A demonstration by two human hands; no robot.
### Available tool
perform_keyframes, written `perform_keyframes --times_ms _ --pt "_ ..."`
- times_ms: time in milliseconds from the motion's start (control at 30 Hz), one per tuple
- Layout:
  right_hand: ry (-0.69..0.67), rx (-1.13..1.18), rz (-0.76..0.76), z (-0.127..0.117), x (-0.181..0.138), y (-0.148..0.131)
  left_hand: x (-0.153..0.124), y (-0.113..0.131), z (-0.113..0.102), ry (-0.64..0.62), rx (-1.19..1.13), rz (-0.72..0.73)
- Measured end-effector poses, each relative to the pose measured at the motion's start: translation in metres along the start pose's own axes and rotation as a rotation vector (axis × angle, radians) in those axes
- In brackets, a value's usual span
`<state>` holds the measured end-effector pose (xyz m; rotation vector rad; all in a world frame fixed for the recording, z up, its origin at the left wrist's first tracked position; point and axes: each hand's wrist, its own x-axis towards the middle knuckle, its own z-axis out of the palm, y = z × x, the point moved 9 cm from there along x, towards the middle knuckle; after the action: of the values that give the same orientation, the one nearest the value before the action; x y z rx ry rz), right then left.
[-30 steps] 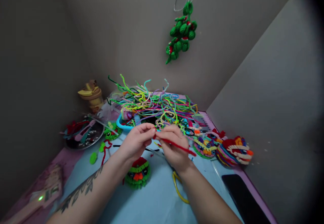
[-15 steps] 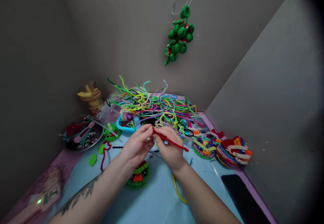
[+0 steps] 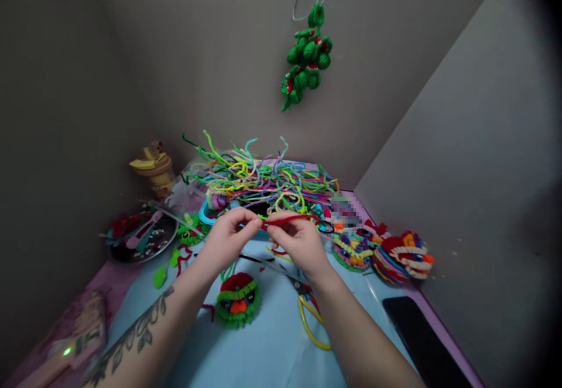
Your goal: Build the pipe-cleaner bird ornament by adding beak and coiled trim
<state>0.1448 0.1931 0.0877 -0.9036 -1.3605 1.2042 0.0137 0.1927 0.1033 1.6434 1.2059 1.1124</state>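
Left grip (image 3: 229, 237) and right grip (image 3: 304, 246) pinch a red fuzzy stem (image 3: 288, 220); a pixelated item (image 3: 345, 209) is unreadable.

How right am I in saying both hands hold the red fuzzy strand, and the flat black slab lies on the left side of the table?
Wrong side: the flat black slab lies on the right side of the table, as the head view shows. The left hand and right hand do hold the red fuzzy strand.
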Motion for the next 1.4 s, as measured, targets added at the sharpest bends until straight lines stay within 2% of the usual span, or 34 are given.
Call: perform_keyframes --times_ms 100,233,433,700,933,1267,1400 --pt "-0.022 0.037 -0.055 0.002 0.0 -0.003 -0.001 -0.012 0.002 0.039 -0.122 -0.076" --pt "0.021 -0.019 -0.145 -0.003 0.0 -0.005 -0.002 -0.028 0.013 0.041 -0.293 -0.186" --pt "0.102 -0.028 -0.275 -0.01 -0.002 -0.015 -0.003 -0.03 0.02 0.012 -0.374 -0.22" --pt "0.157 0.033 -0.182 -0.015 -0.002 -0.006 -0.007 -0.018 0.02 0.002 -0.269 -0.173" --pt "0.102 0.159 -0.089 -0.014 0.003 0.011 -0.007 0.003 0.007 0.093 -0.006 -0.003" --pt "0.065 0.143 -0.171 -0.016 0.004 0.004 -0.006 0.0 0.006 0.09 0.039 -0.006" --pt "0.13 0.002 -0.232 -0.019 0.001 -0.008 -0.006 -0.002 0.002 0.137 0.05 -0.008"
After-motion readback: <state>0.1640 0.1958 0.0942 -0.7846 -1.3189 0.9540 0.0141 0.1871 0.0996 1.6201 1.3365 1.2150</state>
